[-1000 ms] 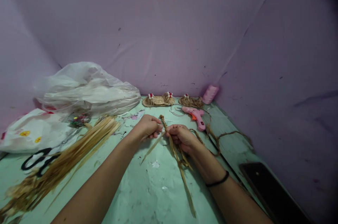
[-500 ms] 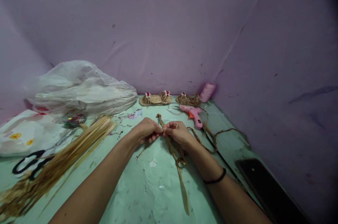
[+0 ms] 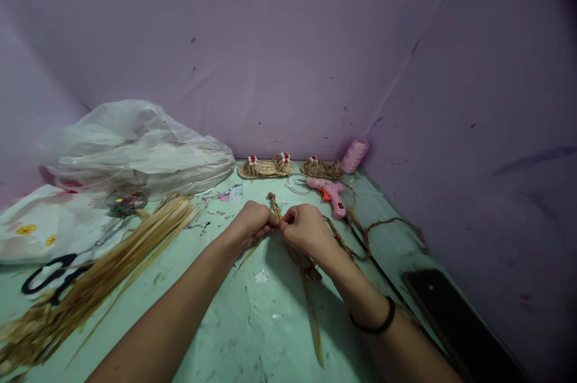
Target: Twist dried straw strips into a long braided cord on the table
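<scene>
A tan braid of dried fibre strips [image 3: 274, 205] runs up between my hands, its knotted tip pointing to the wall. My left hand [image 3: 256, 222] pinches it from the left, and a thin loose strip hangs below those fingers. From the other side my right hand [image 3: 306, 226] pinches the braid at nearly the same spot, fingertips almost touching the left ones. One long flat strip [image 3: 313, 317] trails from under the right hand toward me. A twisted fibre cord [image 3: 342, 240] lies beside the right wrist, partly hidden by it.
Leftward lie a bundle of dried strips [image 3: 112, 269], black-handled scissors [image 3: 47, 278] and white plastic bags [image 3: 144, 148]. Against the wall stand small woven slippers [image 3: 269, 169] and a pink thread spool [image 3: 354, 156]. A pink glue gun [image 3: 331, 193] and a dark phone [image 3: 455, 317] are rightward.
My right hand has turned over and lifted slightly, its back now facing up more. Both hands keep their pinch on the braid at about the same place.
</scene>
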{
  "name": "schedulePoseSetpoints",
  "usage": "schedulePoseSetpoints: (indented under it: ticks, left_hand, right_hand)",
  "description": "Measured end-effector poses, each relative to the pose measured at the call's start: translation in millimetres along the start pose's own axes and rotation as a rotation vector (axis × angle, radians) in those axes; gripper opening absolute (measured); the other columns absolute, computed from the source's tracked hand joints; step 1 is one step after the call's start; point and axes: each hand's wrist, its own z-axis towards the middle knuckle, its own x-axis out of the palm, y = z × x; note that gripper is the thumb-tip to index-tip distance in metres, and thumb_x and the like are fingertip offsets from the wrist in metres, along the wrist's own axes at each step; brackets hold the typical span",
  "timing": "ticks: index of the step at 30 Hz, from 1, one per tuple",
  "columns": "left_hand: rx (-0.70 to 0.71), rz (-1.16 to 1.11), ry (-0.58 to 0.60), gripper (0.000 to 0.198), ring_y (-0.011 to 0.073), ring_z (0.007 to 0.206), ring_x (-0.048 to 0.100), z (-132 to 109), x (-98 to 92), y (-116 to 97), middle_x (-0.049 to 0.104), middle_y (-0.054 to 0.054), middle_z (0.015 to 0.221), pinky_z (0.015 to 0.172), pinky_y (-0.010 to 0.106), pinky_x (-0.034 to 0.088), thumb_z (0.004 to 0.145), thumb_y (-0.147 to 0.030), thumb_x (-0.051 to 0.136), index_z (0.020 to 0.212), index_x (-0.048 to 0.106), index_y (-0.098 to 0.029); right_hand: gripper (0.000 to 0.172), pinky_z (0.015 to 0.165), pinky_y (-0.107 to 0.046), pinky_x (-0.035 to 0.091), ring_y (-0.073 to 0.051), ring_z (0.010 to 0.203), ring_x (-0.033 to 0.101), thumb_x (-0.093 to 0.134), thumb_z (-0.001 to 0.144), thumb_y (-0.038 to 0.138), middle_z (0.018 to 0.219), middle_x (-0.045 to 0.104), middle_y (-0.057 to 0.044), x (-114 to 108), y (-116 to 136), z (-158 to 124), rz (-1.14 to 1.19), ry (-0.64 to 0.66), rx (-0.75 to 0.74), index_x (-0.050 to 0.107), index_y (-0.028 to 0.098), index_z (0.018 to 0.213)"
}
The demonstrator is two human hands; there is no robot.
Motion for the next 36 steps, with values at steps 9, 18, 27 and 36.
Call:
schedulePoseSetpoints:
  ticks: [9, 18, 27, 36]
  left_hand:
    - [0.05, -0.172, 0.162, 0.016, 0.0012, 0.028, 0.023, 0, -10.5, 0, 0.036, -0.005, 0.036, 0.031, 0.017, 0.007, 0.049, -0.018, 0.052, 0.041, 0.039, -0.014]
    - [0.109, -0.061, 0.243, 0.011, 0.0013, 0.028, 0.019, 8, -22.1, 8, 0.032, -0.008, 0.034, 0.032, 0.018, 0.006, 0.048, -0.021, 0.056, 0.051, 0.049, -0.013]
    - [0.149, 0.023, 0.235, 0.009, 0.0027, 0.029, 0.022, 6, -23.4, 8, 0.04, -0.005, 0.036, 0.034, 0.018, 0.01, 0.048, -0.018, 0.051, 0.054, 0.054, -0.012]
    - [0.255, 0.504, -0.032, 0.007, 0.0084, 0.039, 0.036, -10, -26.7, -7, 0.043, -0.001, 0.036, 0.04, 0.02, 0.024, 0.048, -0.017, 0.053, 0.045, 0.058, -0.012]
  right_hand:
    - [0.024, 0.05, -0.026, 0.027, -0.018, 0.057, 0.057, 0.045, 0.071, 0.022, 0.068, 0.067, -0.012, 10, 17, -19, -0.243, -0.166, -0.126, 0.068, 0.015, 0.07]
    - [0.016, 0.048, -0.022, 0.037, -0.012, 0.05, 0.053, 0.052, 0.069, 0.024, 0.058, 0.061, -0.005, -2, -8, 12, 0.53, -0.04, 0.084, 0.062, 0.013, 0.063]
    - [0.013, 0.04, -0.018, 0.036, -0.005, 0.036, 0.041, 0.048, 0.064, 0.009, 0.046, 0.052, 0.0, 16, 5, 5, 1.033, 0.374, 0.316, 0.055, 0.011, 0.054]
    - [0.01, 0.033, -0.02, 0.011, -0.002, 0.03, 0.022, 0.052, 0.056, 0.017, 0.036, 0.042, 0.005, 29, -8, 12, 0.887, 0.251, 0.272, 0.051, 0.013, 0.048]
